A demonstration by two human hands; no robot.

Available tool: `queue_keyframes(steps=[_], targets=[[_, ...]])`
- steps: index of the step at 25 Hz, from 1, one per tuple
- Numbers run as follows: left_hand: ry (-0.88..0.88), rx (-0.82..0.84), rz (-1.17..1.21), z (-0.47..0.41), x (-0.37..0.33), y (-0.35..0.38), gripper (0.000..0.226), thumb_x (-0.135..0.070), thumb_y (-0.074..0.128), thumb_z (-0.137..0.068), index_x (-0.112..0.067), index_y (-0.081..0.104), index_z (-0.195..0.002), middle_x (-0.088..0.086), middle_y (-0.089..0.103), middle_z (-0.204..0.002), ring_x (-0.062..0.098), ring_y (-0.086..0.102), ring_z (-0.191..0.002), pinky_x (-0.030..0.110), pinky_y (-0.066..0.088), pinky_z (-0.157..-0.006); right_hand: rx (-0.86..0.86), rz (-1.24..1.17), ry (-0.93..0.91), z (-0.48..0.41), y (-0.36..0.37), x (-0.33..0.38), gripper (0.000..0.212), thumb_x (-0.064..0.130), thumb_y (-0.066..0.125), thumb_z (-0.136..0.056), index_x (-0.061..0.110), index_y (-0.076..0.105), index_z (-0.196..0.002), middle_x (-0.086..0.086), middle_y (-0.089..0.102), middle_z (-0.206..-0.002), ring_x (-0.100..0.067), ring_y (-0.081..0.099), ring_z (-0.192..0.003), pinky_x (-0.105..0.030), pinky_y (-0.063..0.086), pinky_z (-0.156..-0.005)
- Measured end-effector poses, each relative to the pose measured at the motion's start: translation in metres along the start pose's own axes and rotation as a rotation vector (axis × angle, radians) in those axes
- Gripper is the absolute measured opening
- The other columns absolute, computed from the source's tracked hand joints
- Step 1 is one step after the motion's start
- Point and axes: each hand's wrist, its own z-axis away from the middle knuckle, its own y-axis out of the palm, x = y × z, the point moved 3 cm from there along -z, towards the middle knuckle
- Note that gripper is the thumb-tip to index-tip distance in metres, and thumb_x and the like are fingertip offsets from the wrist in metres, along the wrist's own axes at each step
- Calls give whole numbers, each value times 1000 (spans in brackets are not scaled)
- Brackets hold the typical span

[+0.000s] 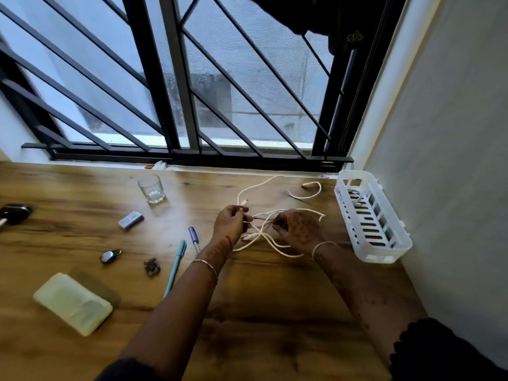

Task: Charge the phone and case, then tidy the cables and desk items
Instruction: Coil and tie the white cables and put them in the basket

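Note:
White cables lie tangled on the wooden desk between my hands. My left hand pinches cable strands near a plug end. My right hand grips other loops of the same tangle. Another white cable curls loose farther back. A phone in a pale clear case lies face down at the front left. A white slotted basket stands against the right wall with a coiled cable inside.
On the desk's left half lie a glass, a small silver box, a padlock, a small brown item, a teal pen and a purple pen. A dark object sits at the left edge. A barred window is behind.

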Motion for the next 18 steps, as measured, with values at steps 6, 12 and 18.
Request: queue_keyframes(steps=[6,12,18], targets=[[140,59,-371,7,14,-14,22,-6,63,-87,-4,65,-108,14,70,-104,24,67,-91,40,54,-91,75,-38,-42,7,25,18,37,26,48,-91,31,57,-127,-1,63,-120,-22,59,-110,-36,47,-96],[230,284,-668,16,21,-11,44,-11,75,-78,-10,60,-120,7,66,-118,17,63,-108,30,51,-97,-18,-38,30,8,29,23,18,26,56,-87,26,67,-101,-2,67,-103,-23,62,-98,-34,50,-85],[376,217,-801,18,0,-14,26,-28,71,-83,-12,70,-105,-2,69,-97,11,63,-89,20,49,-81,-122,-80,-9,6,6,24,18,18,57,-88,23,69,-100,0,68,-99,-22,63,-92,-31,49,-78]])
